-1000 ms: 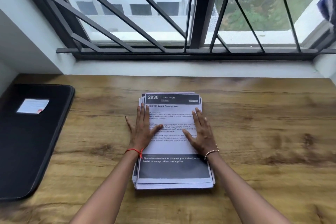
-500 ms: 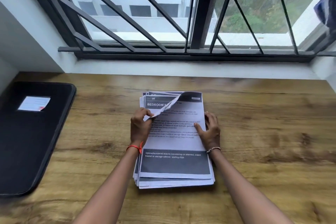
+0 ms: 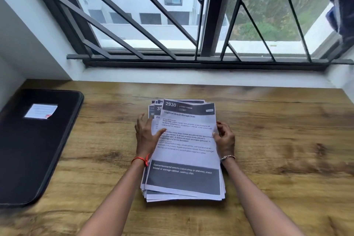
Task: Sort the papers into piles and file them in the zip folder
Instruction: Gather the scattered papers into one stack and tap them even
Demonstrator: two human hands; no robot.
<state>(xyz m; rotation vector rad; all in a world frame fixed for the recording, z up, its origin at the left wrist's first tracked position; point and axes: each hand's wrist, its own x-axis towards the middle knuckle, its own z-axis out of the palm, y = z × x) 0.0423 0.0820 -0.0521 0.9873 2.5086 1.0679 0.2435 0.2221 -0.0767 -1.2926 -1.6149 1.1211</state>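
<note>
**Papers on the table, folder lying closed**

- Stack of papers (image 3: 183, 187) lies flat on the wooden table (image 3: 277, 140), sheets fanned a little out of line at the far and near ends.
- Top sheet (image 3: 188, 145) has a dark header reading "2930 LIVING ROOM" and a dark band near its bottom. It sits skewed across the stack.
- Left hand (image 3: 146, 138) is at the stack's left edge. Its fingers are spread and fairly straight over the lower sheets, with the thumb laid on the top sheet. It grips nothing.
- Right hand (image 3: 225, 140) is at the stack's right edge, fingers curled, thumb on the printed face, pinching the top sheet's right margin.
- A red thread (image 3: 141, 159) is on the left wrist and a bead bracelet (image 3: 227, 157) on the right.
- Zip folder (image 3: 34, 149), black, lies flat well to the left of the stack, cover down. Its contents are hidden, and I cannot tell whether the zip is drawn. A white label (image 3: 41, 111) sits on the cover.
- Barred window (image 3: 134, 24) is beyond the stack's far end.
</note>
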